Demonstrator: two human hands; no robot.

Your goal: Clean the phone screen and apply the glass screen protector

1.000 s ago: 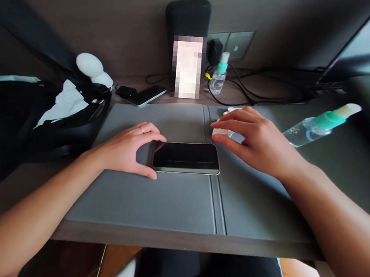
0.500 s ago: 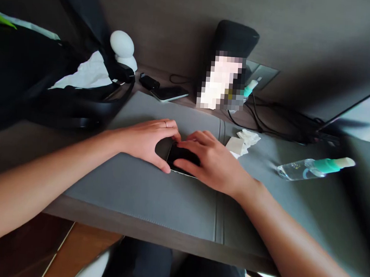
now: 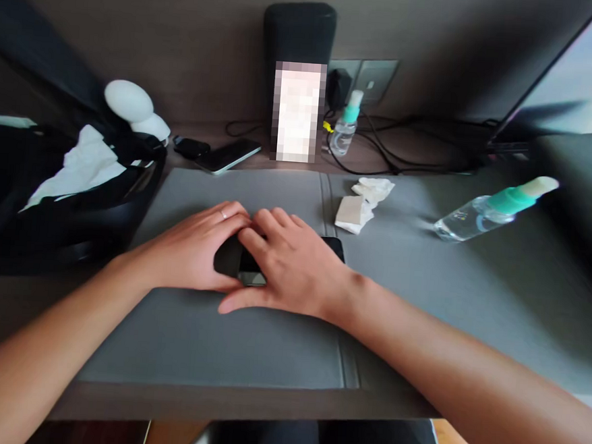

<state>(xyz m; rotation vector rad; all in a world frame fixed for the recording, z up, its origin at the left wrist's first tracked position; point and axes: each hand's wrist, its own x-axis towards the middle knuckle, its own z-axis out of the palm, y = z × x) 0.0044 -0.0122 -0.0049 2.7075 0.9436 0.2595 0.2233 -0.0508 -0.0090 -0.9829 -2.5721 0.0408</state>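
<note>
A black smartphone (image 3: 335, 246) lies flat on the grey desk mat (image 3: 206, 351), mostly covered by my hands. My left hand (image 3: 193, 248) is at its left end, fingers at the far edge and thumb at the near edge, gripping it. A ring is on one finger. Laid over the screen is my right hand (image 3: 288, 262), palm down with fingers extended and the thumb stretched out past the near edge. The right fingers touch or nearly touch the left fingertips. Crumpled white tissues (image 3: 360, 206) are just beyond the right hand.
A clear spray bottle (image 3: 479, 218) with a green collar lies on its side at right. Behind are a smaller bottle (image 3: 345, 132), cables (image 3: 382, 147), a second phone (image 3: 230, 155), a black stand (image 3: 299, 33) and a white rounded object (image 3: 129, 101). A black bag (image 3: 87, 228) is at left.
The camera view has turned. My right hand has shifted left over the phone and flattened, its thumb now past the near edge. The left hand stays at the phone's left end.
</note>
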